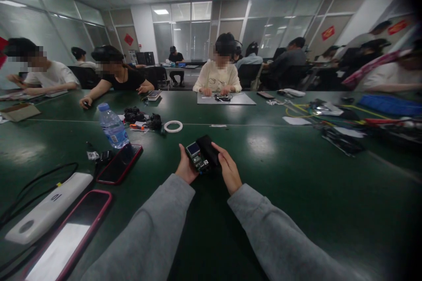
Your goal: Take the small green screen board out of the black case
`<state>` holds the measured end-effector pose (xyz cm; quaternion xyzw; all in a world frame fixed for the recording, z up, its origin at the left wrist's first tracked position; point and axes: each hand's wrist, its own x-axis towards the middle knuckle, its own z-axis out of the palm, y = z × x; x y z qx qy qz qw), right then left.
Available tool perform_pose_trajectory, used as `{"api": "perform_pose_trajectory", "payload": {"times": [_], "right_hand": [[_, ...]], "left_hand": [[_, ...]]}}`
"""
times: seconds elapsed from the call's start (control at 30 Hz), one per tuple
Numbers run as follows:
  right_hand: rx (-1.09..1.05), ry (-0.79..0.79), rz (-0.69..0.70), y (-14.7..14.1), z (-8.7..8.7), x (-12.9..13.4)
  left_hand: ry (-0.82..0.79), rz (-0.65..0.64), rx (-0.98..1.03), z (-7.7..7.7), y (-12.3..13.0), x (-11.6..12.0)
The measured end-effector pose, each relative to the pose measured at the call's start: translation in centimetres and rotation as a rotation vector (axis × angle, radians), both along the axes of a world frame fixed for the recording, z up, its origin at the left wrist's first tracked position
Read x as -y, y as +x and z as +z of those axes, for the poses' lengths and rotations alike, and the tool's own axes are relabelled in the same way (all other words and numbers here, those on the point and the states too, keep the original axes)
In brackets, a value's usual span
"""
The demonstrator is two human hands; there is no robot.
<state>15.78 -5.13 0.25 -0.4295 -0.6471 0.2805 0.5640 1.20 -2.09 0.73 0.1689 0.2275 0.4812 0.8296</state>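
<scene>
Over the green table, my left hand is closed round a small circuit board with a dark screen at its upper end. Its thumb lies along the board's left edge. Right beside the board, my right hand grips a black case, fingers on its right side. Board and case are side by side; I cannot tell whether they are joined. Both forearms wear grey sleeves.
To the left lie a black phone, a pink-edged phone, a white power bank with cables, and a water bottle. A white tape roll sits ahead. Cables and a blue tray are at right. People sit opposite.
</scene>
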Motion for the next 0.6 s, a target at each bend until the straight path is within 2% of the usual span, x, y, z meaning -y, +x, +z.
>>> {"api": "perform_pose_trajectory", "payload": {"times": [0.13, 0.33, 0.6], "right_hand": [[-0.013, -0.065, 0.041, 0.5, -0.4, -0.7], [0.203, -0.020, 0.002, 1.2, -0.7, -1.2], [0.355, 0.105, -0.187, 2.5, -1.2, -2.0]], "left_hand": [[-0.013, 0.020, -0.023, -0.4, -0.1, -0.2], [0.015, 0.012, 0.007, -0.5, 0.0, -0.3], [0.095, 0.022, 0.060, -0.6, -0.2, -0.3]]}}
